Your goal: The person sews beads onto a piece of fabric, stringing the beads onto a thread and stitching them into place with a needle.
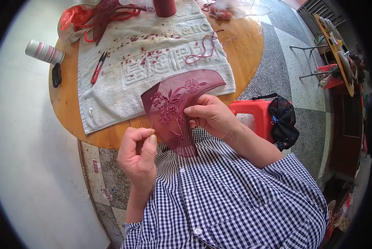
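Observation:
A sheer dark-red fabric piece (163, 118) with beaded flowers and leaves is held up in front of my checked shirt. My right hand (213, 114) grips its right edge, thumb on top and fingers behind. Beside the fabric's lower left edge, my left hand (139, 153) is closed in a pinch, thumb against forefinger; what it pinches is too small to make out. Beyond the fabric, small red beads (146, 56) lie scattered on a white towel (107, 99). Red-handled thread snips (98, 70) and a loop of red thread (202, 52) also rest on the towel.
The towel covers part of a round wooden table (65, 112). A striped bottle (45, 52) and a black object (56, 75) are at its left edge. A dark-red spool (164, 7) stands at the back. A red stool (252, 108) with a black bag (282, 122) is on the right.

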The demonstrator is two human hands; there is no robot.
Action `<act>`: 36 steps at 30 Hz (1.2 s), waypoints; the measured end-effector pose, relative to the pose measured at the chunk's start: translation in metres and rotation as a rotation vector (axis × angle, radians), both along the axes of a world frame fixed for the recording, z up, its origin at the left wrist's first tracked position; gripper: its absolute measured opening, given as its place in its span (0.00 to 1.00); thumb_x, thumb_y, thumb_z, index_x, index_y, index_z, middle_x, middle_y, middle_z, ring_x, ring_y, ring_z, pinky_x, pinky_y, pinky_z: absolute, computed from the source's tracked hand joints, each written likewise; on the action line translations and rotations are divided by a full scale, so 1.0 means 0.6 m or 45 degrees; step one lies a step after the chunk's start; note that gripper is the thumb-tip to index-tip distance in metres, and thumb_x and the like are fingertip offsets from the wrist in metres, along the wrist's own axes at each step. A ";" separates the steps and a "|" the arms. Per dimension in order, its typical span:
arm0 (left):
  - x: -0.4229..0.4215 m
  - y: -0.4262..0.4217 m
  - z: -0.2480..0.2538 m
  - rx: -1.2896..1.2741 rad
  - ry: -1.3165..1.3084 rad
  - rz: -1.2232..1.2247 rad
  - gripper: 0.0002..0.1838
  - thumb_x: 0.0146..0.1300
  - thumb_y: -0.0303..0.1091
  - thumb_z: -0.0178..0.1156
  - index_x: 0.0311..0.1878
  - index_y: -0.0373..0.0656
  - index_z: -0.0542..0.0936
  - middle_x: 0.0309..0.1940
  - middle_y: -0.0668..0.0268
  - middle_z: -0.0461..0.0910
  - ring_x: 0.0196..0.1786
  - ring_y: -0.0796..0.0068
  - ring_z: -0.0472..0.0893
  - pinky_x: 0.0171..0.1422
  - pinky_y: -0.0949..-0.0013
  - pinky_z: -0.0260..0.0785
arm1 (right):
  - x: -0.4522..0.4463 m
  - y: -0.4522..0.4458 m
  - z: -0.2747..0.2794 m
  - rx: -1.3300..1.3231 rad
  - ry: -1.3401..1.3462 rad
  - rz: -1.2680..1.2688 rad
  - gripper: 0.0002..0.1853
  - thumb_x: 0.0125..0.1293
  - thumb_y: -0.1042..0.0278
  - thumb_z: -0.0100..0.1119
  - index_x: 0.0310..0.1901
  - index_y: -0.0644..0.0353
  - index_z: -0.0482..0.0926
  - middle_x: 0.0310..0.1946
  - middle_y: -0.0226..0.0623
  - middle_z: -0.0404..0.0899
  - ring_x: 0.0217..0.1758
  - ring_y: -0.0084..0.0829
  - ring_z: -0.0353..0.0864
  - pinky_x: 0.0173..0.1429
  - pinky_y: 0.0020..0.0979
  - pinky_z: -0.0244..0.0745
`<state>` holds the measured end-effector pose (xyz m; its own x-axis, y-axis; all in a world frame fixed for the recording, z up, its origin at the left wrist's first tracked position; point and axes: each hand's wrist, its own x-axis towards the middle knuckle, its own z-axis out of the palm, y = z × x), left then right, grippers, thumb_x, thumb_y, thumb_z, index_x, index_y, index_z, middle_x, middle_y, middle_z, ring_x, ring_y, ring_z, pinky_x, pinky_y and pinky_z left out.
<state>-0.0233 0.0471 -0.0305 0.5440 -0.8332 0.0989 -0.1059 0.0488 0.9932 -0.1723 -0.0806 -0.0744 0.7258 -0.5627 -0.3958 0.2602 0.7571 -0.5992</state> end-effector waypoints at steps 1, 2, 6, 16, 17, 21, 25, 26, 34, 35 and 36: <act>-0.003 -0.002 0.001 0.015 -0.090 -0.019 0.05 0.57 0.19 0.53 0.36 0.37 0.76 0.27 0.70 0.70 0.24 0.83 0.65 0.27 0.81 0.58 | -0.001 0.000 0.000 -0.006 -0.007 0.000 0.07 0.59 0.81 0.55 0.39 0.67 0.78 0.32 0.38 0.82 0.25 0.21 0.77 0.29 0.15 0.74; -0.006 -0.004 0.001 0.033 -0.178 -0.039 0.05 0.56 0.19 0.54 0.36 0.36 0.76 0.27 0.70 0.70 0.24 0.83 0.65 0.27 0.81 0.58 | -0.002 0.000 -0.001 -0.008 -0.012 -0.001 0.07 0.59 0.81 0.55 0.39 0.67 0.78 0.32 0.38 0.82 0.25 0.21 0.78 0.29 0.15 0.74; -0.024 -0.017 0.014 0.154 -0.352 -0.122 0.07 0.54 0.18 0.54 0.36 0.36 0.78 0.26 0.69 0.71 0.24 0.82 0.66 0.27 0.79 0.59 | -0.002 0.001 -0.004 0.023 0.000 -0.017 0.07 0.59 0.81 0.56 0.39 0.66 0.78 0.32 0.38 0.82 0.26 0.21 0.78 0.30 0.15 0.74; -0.034 -0.039 -0.007 0.124 -0.889 -0.155 0.11 0.47 0.16 0.56 0.36 0.36 0.79 0.24 0.66 0.72 0.20 0.78 0.65 0.22 0.76 0.59 | -0.001 0.003 0.003 0.048 -0.006 -0.040 0.08 0.59 0.80 0.56 0.40 0.67 0.78 0.33 0.38 0.82 0.28 0.21 0.78 0.31 0.15 0.74; -0.033 -0.040 -0.009 0.111 -0.948 -0.157 0.12 0.46 0.16 0.56 0.36 0.36 0.79 0.24 0.66 0.72 0.19 0.78 0.65 0.21 0.76 0.59 | 0.000 0.003 0.003 0.053 -0.011 -0.046 0.08 0.59 0.80 0.56 0.41 0.67 0.78 0.33 0.38 0.82 0.28 0.21 0.78 0.31 0.15 0.74; -0.032 -0.041 -0.013 0.113 -0.967 -0.142 0.12 0.45 0.15 0.57 0.36 0.36 0.79 0.23 0.66 0.71 0.18 0.79 0.64 0.19 0.76 0.58 | 0.000 0.007 -0.001 0.031 0.003 -0.053 0.08 0.59 0.80 0.56 0.41 0.67 0.78 0.33 0.38 0.82 0.29 0.21 0.78 0.32 0.16 0.73; -0.032 -0.045 -0.014 0.110 -0.973 -0.140 0.13 0.44 0.15 0.57 0.36 0.35 0.79 0.22 0.67 0.70 0.17 0.79 0.64 0.18 0.76 0.57 | -0.001 0.008 0.001 0.018 0.006 -0.058 0.09 0.59 0.81 0.56 0.42 0.67 0.78 0.34 0.38 0.81 0.30 0.21 0.77 0.32 0.17 0.73; -0.033 -0.047 -0.015 0.112 -0.972 -0.141 0.13 0.44 0.15 0.57 0.36 0.35 0.80 0.22 0.67 0.70 0.17 0.79 0.63 0.18 0.76 0.57 | -0.002 0.009 0.002 0.018 0.007 -0.059 0.09 0.59 0.81 0.56 0.42 0.67 0.78 0.34 0.38 0.81 0.30 0.21 0.77 0.33 0.17 0.73; -0.030 -0.049 -0.017 0.110 -0.977 -0.133 0.12 0.44 0.15 0.57 0.35 0.35 0.80 0.22 0.67 0.69 0.17 0.79 0.63 0.18 0.76 0.56 | -0.002 0.009 -0.006 0.012 0.038 -0.049 0.09 0.59 0.81 0.56 0.42 0.67 0.79 0.34 0.38 0.81 0.31 0.21 0.77 0.34 0.18 0.73; -0.030 -0.049 -0.017 0.110 -0.973 -0.131 0.12 0.44 0.15 0.57 0.35 0.35 0.80 0.22 0.67 0.69 0.17 0.79 0.63 0.18 0.76 0.56 | -0.002 0.009 -0.006 0.007 0.040 -0.050 0.09 0.59 0.81 0.56 0.42 0.67 0.79 0.34 0.38 0.81 0.31 0.22 0.77 0.34 0.18 0.73; -0.029 -0.049 -0.018 0.111 -0.969 -0.129 0.12 0.44 0.15 0.57 0.35 0.35 0.80 0.21 0.67 0.69 0.17 0.79 0.63 0.18 0.76 0.56 | -0.002 0.009 -0.007 0.001 0.043 -0.051 0.09 0.59 0.82 0.56 0.41 0.67 0.79 0.34 0.38 0.81 0.31 0.22 0.77 0.34 0.18 0.73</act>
